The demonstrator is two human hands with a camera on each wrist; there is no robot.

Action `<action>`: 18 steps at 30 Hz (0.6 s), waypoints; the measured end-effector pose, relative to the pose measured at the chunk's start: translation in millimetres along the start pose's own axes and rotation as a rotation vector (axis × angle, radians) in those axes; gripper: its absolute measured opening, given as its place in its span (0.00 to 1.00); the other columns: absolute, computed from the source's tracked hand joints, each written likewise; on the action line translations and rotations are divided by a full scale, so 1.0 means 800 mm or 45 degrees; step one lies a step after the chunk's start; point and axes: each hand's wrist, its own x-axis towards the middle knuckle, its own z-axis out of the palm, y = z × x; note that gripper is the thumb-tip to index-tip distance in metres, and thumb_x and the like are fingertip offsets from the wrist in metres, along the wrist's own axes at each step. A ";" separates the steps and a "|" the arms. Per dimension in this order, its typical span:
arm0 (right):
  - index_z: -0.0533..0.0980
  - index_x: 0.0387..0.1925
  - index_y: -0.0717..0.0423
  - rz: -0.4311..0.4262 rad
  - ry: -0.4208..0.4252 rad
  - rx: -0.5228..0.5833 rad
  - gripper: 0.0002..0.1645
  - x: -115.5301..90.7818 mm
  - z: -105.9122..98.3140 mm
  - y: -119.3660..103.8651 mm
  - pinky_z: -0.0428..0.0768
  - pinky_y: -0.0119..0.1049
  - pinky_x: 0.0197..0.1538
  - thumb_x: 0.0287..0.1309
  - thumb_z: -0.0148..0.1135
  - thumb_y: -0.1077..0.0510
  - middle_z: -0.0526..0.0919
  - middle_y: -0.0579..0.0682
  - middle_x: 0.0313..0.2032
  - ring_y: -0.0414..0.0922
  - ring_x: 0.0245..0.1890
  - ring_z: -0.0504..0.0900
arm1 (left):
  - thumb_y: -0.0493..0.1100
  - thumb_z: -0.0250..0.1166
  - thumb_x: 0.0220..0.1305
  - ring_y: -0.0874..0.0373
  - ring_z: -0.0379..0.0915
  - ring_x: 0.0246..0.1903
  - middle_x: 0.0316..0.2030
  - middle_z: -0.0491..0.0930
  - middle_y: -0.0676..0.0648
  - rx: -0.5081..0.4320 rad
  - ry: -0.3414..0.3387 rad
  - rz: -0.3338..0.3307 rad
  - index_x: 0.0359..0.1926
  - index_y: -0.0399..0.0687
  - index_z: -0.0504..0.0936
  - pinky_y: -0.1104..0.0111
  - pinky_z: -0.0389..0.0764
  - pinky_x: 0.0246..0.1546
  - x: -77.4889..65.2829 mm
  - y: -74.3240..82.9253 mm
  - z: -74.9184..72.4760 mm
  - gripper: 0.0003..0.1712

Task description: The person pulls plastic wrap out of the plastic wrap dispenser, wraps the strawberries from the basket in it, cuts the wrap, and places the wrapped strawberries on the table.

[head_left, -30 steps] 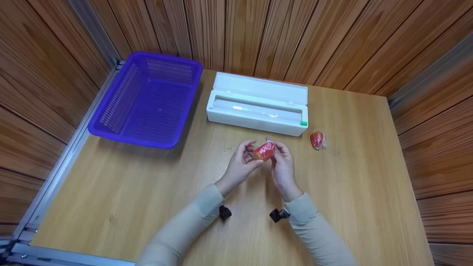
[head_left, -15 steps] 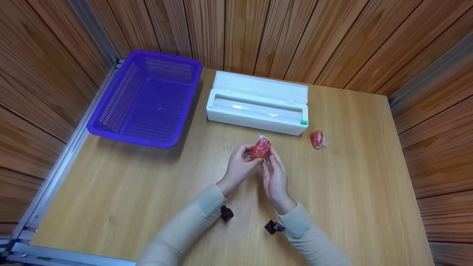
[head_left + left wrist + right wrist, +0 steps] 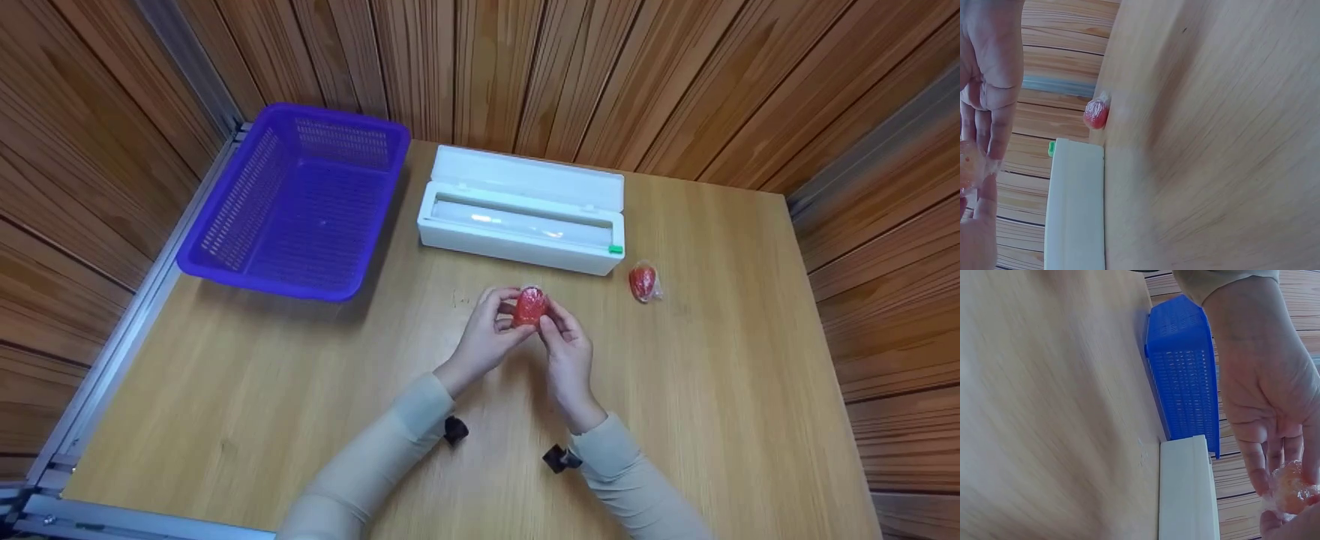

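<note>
A red fruit (image 3: 531, 306) wrapped in clear cling film is held up between both hands over the middle of the table. On its left side, the left hand (image 3: 481, 337) grips it between thumb and curled fingers. The right hand (image 3: 570, 360) pinches its right side with thumb and fingers. Crinkled film shows around the held fruit (image 3: 1293, 489) in the right wrist view, where its underside looks orange. Further right lies a second wrapped red fruit (image 3: 643, 283), apart from both hands. Its loose film end points right.
Behind the hands stands a white cling film dispenser (image 3: 521, 251), lid up, with the roll inside and a green piece at its right corner. A purple basket (image 3: 352, 292) sits at the back left. Wooden plank walls close in the table (image 3: 720, 390).
The held fruit has turned from lying slantwise to standing more upright. The right hand drew down along it, then came back up to pinch its side. The left hand stayed nearly in place.
</note>
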 end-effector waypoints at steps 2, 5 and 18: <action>0.65 0.56 0.52 0.009 0.001 -0.005 0.26 0.000 -0.002 0.000 0.71 0.26 0.54 0.54 0.54 0.55 0.71 0.45 0.53 0.40 0.55 0.70 | 0.40 0.65 0.49 0.59 0.68 0.47 0.54 0.63 0.48 0.007 -0.013 0.007 0.57 0.48 0.60 0.71 0.74 0.49 0.002 -0.008 0.001 0.34; 0.65 0.54 0.50 0.026 0.018 -0.025 0.26 0.001 -0.003 0.001 0.72 0.25 0.53 0.52 0.57 0.54 0.71 0.45 0.52 0.39 0.54 0.70 | 0.42 0.64 0.49 0.59 0.68 0.48 0.55 0.63 0.50 0.047 -0.031 0.027 0.62 0.53 0.55 0.72 0.74 0.49 0.007 -0.023 0.003 0.40; 0.65 0.50 0.59 -0.006 0.135 -0.068 0.24 0.004 -0.012 0.010 0.74 0.25 0.49 0.50 0.59 0.60 0.74 0.49 0.47 0.42 0.48 0.73 | 0.43 0.64 0.49 0.60 0.68 0.45 0.45 0.68 0.49 0.199 -0.027 0.013 0.56 0.45 0.66 0.78 0.74 0.45 0.013 -0.042 0.015 0.31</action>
